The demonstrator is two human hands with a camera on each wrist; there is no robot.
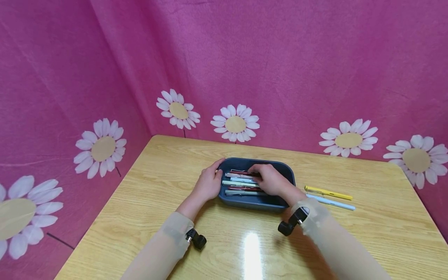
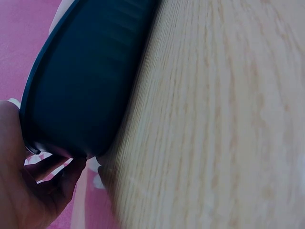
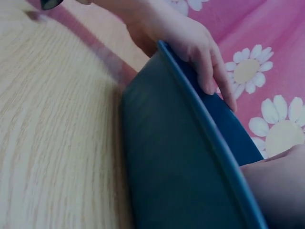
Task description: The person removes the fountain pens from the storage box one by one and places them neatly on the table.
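Several pens inside a tray, left grip round its rim, hold of right grip unclear

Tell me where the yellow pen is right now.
In the head view, the yellow pen lies on the wooden table, right of the dark blue container and just beyond the light blue pen.

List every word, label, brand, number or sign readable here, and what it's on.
None can be read.
Pens in the dark tray, and the yellow pen and light blue pen beside it: too small to tell any marking.
Tray walls: no lettering visible.
Pink cloth: printed flowers, no lettering visible.
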